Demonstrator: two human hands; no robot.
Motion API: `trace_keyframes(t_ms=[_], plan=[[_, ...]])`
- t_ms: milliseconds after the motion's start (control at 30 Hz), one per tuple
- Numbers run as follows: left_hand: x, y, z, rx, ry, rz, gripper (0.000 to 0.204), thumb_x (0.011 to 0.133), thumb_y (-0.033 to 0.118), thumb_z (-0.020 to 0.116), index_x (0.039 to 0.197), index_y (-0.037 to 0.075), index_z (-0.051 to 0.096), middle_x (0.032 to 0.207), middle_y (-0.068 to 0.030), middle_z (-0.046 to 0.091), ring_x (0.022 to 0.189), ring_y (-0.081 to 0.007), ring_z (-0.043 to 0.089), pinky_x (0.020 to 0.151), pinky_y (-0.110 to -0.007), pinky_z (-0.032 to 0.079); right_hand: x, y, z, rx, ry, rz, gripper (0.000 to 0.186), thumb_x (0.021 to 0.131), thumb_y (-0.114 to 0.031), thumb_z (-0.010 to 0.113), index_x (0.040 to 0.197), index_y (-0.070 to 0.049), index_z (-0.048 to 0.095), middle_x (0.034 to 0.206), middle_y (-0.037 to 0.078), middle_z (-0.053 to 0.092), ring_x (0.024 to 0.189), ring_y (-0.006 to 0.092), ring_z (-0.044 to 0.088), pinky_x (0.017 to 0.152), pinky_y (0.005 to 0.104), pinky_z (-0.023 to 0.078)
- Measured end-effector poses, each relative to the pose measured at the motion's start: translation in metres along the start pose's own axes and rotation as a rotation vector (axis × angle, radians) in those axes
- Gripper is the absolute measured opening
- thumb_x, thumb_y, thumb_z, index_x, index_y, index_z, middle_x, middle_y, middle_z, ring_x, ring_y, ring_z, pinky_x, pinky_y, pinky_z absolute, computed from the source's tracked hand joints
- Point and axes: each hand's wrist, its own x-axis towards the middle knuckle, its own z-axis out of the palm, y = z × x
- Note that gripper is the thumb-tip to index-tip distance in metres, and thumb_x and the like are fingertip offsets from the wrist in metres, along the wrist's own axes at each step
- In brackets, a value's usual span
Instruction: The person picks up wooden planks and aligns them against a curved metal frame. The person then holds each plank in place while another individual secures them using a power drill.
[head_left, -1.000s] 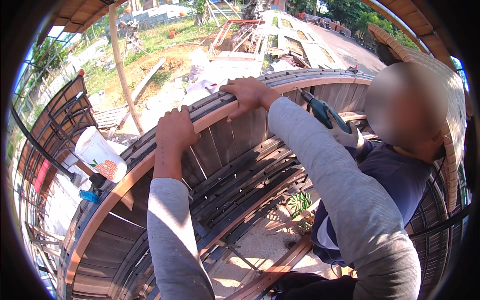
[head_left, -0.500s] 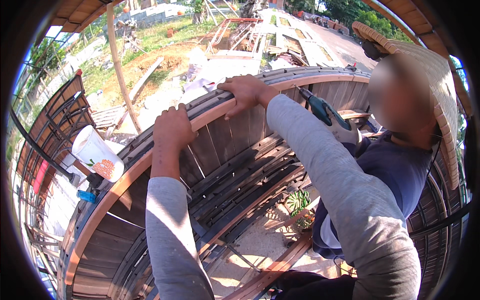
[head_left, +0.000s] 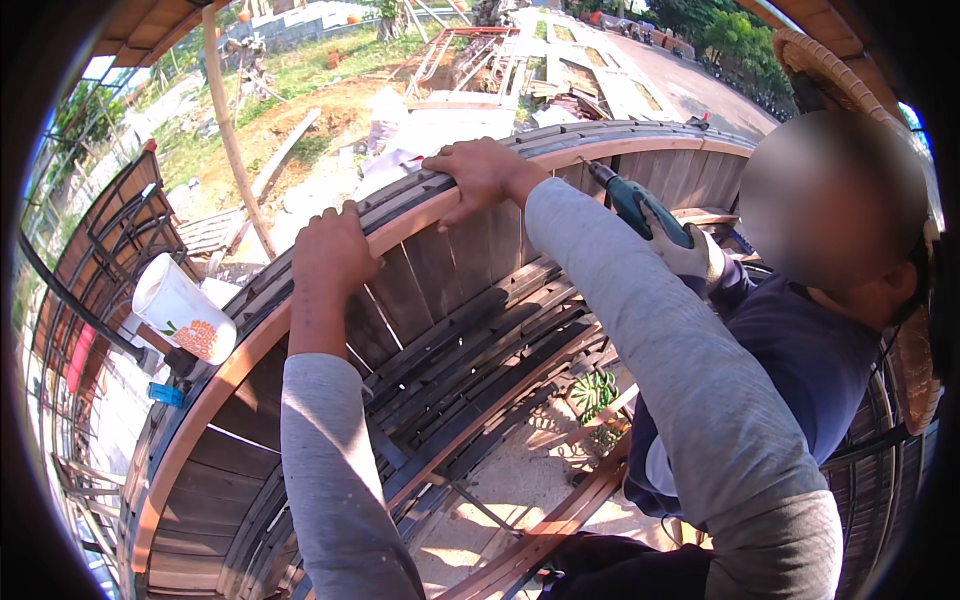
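Note:
My left hand (head_left: 332, 245) is wrapped over the top edge of a long curved backrest, fingers on its far side. Farther right, my right hand (head_left: 478, 180) grips the same edge with its thumb on the near face. Under both palms runs a reddish-brown wooden strip (head_left: 412, 226), bent along the dark slatted backrest (head_left: 440, 270). Just right of my right hand, a co-worker's gloved hand (head_left: 690, 255) holds a green cordless drill (head_left: 636, 208). Its bit points at the strip; whether it touches cannot be made out.
A white bucket (head_left: 185, 308) stands tilted by the backrest's left part, near a small blue object (head_left: 166, 394). Below lie the dark seat slats (head_left: 470, 350), a potted plant (head_left: 594, 393) and loose boards (head_left: 550, 530). The co-worker in a woven hat (head_left: 845, 70) leans in at the right.
The co-worker's head has come closer and lower at the right, the drill still at the strip. My hands keep their hold; the whole view has shifted slightly.

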Motion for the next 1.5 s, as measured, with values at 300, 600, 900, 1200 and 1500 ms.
trace_keyframes(t_ms=[300,600,900,1200,1500], plan=[[0.001,-0.005,0.003,0.007,0.009,-0.003,0.084,0.076,0.041,0.089,0.143,0.004,0.054,0.123,-0.0206,0.069,0.116,-0.0354,0.068,0.100,-0.045,0.056,0.005,-0.004,-0.001,-0.013,-0.012,0.008,0.107,0.065,-0.076,0.080,0.143,-0.005,0.059,0.123,0.017,0.070,0.113,0.0365,0.068,0.092,0.0472,0.055],[0.004,0.006,0.007,0.014,0.035,0.008,0.076,0.078,0.038,0.086,0.138,0.002,0.056,0.122,-0.0169,0.068,0.116,-0.0328,0.068,0.100,-0.044,0.055,-0.008,0.004,-0.002,-0.022,-0.003,0.009,0.106,0.066,-0.077,0.079,0.143,-0.007,0.059,0.122,0.016,0.070,0.113,0.0358,0.067,0.092,0.0465,0.055],[-0.016,-0.019,0.017,-0.005,0.336,0.193,0.098,0.071,0.046,0.091,0.148,0.004,0.050,0.144,-0.0211,0.057,0.140,-0.0366,0.049,0.120,-0.047,0.038,0.012,-0.002,0.008,0.041,0.067,-0.055,0.098,0.066,-0.067,0.084,0.139,-0.007,0.059,0.125,0.017,0.068,0.115,0.0377,0.065,0.098,0.0469,0.053],[-0.237,-0.115,0.005,0.031,0.665,-0.128,0.126,0.062,0.057,0.093,0.160,0.005,0.035,0.165,-0.0232,0.032,0.155,-0.0422,0.027,0.128,-0.057,0.020,-0.004,0.004,-0.001,0.088,0.029,0.044,0.103,0.061,-0.058,0.088,0.144,-0.007,0.058,0.130,0.019,0.066,0.121,0.0388,0.063,0.104,0.0496,0.050],[-0.325,-0.281,-0.038,0.185,0.008,-0.560,0.126,0.065,0.052,0.092,0.163,0.004,0.030,0.168,-0.0270,0.026,0.156,-0.0413,0.026,0.128,-0.048,0.025,0.007,-0.008,0.000,0.111,-0.011,0.081,0.113,0.054,-0.056,0.091,0.150,-0.008,0.054,0.141,0.024,0.061,0.129,0.0421,0.060,0.111,0.0483,0.048]])
